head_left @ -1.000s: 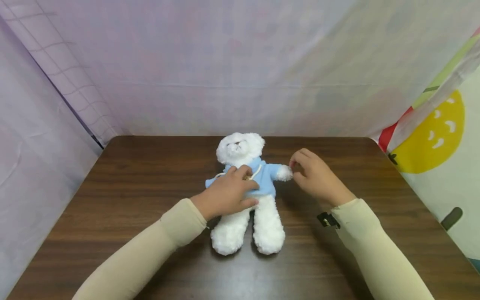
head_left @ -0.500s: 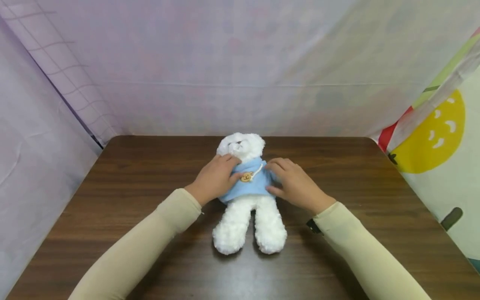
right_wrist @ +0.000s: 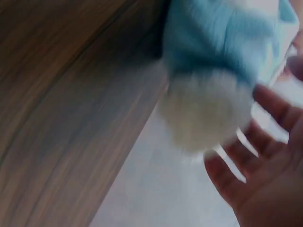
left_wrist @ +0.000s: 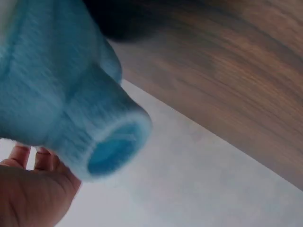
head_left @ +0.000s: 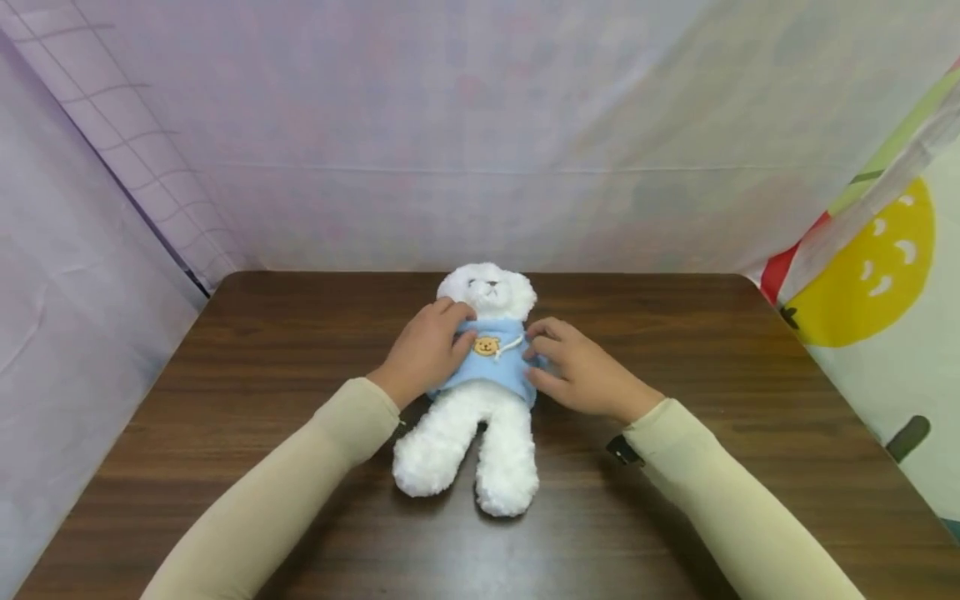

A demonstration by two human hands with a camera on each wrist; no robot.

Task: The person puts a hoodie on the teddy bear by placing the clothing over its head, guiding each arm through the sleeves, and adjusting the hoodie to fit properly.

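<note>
A white teddy bear (head_left: 506,450) in a light blue hoodie (head_left: 491,367) lies on its back on the table, head at the far side. My left hand (head_left: 427,346) grips its side at the shoulder, thumb on the chest and fingers near the neck. In the left wrist view a blue sleeve (left_wrist: 104,123) shows its opening, with no paw sticking out. On the bear's other side is my right hand (head_left: 581,367), fingers slightly bent against the hoodie. The right wrist view shows a white paw (right_wrist: 203,111) out of its sleeve, beside loosely spread fingers (right_wrist: 222,175).
The brown wooden table (head_left: 300,333) reaches back to a pale curtain (head_left: 480,167). Another cloth with a yellow printed shape (head_left: 862,275) hangs on the right. A small dark device (head_left: 624,450) sits at the right cuff.
My left hand went from the bear's belly to its shoulder. My right hand came in from the paw to the bear's side. The bear has turned a little, its legs swinging left.
</note>
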